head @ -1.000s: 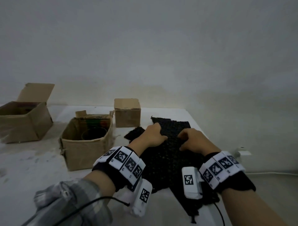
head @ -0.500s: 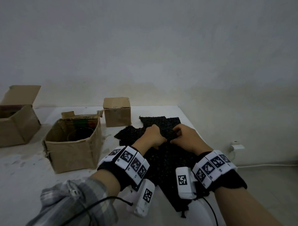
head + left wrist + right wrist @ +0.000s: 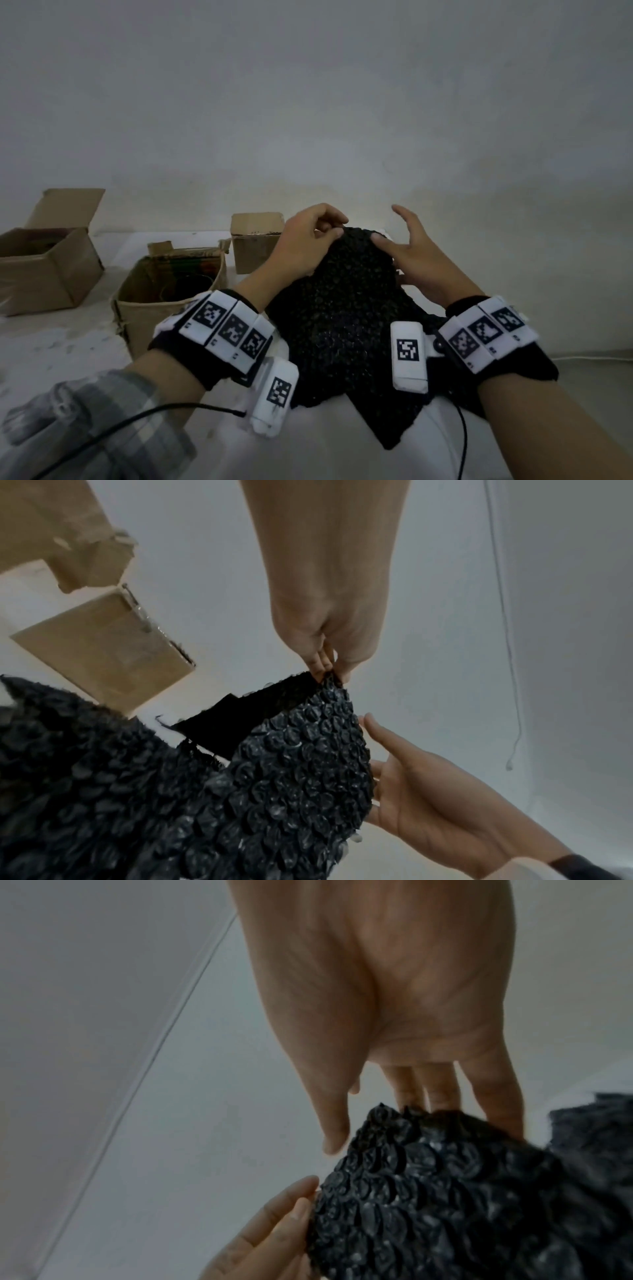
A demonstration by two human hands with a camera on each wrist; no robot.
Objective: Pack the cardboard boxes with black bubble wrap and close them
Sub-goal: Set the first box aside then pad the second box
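Observation:
A sheet of black bubble wrap point(image 3: 346, 308) is raised by its far end above the white table, and its near end still lies on the table. My left hand point(image 3: 337, 229) pinches the top edge of the bubble wrap point(image 3: 301, 764) between thumb and fingers. My right hand point(image 3: 390, 226) is open with spread fingers; its thumb touches the wrap's right upper edge. In the right wrist view its straight fingers point(image 3: 441, 1093) lie behind the bubble wrap point(image 3: 445, 1204). An open cardboard box point(image 3: 164, 318) holding a dark round object stands left of the wrap.
A small closed cardboard box point(image 3: 257, 243) stands behind my left hand. Another open box point(image 3: 48, 274) with a raised flap sits at the far left. The table point(image 3: 61, 349) ends just right of the wrap. A white cable point(image 3: 596, 358) runs along the floor by the wall.
Both hands gripped the wrap flat on the table before. Now its far end is lifted, the left hand still pinches it, and the right hand has opened its fingers.

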